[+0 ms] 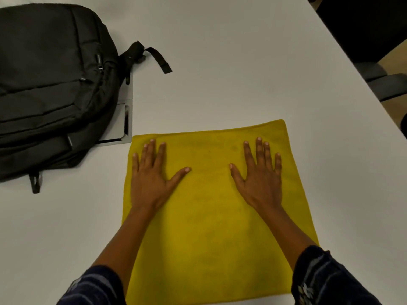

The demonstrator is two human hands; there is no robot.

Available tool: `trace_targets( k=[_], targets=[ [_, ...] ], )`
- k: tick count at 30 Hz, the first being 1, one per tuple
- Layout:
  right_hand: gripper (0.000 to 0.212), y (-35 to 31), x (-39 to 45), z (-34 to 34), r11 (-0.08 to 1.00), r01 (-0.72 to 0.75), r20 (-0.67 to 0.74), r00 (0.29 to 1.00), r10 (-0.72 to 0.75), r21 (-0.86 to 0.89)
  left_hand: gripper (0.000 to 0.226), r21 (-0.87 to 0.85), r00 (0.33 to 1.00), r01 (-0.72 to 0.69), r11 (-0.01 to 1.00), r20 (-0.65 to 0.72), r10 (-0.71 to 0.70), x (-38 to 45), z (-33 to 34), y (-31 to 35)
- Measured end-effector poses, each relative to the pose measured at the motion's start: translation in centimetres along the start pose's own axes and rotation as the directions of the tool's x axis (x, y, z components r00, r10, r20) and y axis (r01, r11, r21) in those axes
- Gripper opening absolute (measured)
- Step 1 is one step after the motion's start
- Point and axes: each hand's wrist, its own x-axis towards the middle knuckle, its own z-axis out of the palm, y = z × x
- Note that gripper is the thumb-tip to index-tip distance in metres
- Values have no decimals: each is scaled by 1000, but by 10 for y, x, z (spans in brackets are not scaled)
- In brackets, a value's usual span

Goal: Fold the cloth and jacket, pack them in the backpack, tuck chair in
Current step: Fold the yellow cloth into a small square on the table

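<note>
Single head view: worn camera, directed forward and steeply downward onto the white table (220,62), at close range. The yellow cloth (209,205) is centred low in frame; the backpack (50,84) is framed far-left of the cloth, a chair (387,84) far-right.

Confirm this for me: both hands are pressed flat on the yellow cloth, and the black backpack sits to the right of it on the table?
Not quite. The head view shows the left hand and right hand flat on the yellow cloth, but the black backpack sits to its left on the table.
</note>
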Motion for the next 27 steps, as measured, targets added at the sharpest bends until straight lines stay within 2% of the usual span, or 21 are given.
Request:
trace_targets(
  k=[4, 7, 9, 11, 13, 16, 19, 23, 27],
  targets=[
    [78, 1, -2, -2, 1000, 7, 1, 1000, -7, 2, 96, 14, 999, 36, 999, 3, -36, 0, -1, 1],
    [77, -12, 4, -7, 997, -18, -16, 1000, 19, 81, 95, 64, 999, 30, 997, 11, -31, 2, 1, 1],
    [73, -37, 11, -8, 972, 174, -4, 984, -176, 156, 94, 91, 999, 31, 995, 18, -33, 2, 2, 2],
    [70, -68, 13, -4, 892, 421, 54, 899, -435, 166, 94, 98, 999, 44, 994, 12, -46, 3, 3, 2],
    [68, -83, 13, 2, 857, 505, 104, 851, -515, 109, 94, 94, 999, 49, 994, 2, -49, 3, 4, 2],
    [70, -71, 21, 6, 887, 463, 102, 881, -461, 13, 94, 96, 999, 49, 994, -3, -49, 3, 4, 0],
    [74, -43, 34, 5, 920, 392, 96, 916, -390, 0, 94, 80, 999, 41, 996, 5, -41, 3, 4, -1],
    [78, 0, 52, 0, 981, 190, 71, 980, -188, -25, 94, 70, 999, 36, 997, 5, -37, 3, 3, -1],
    [77, 36, 61, -8, 1000, 21, 36, 999, -21, 2, 94, 79, 999, 39, 996, 7, -40, 2, 4, -2]
  ],
)
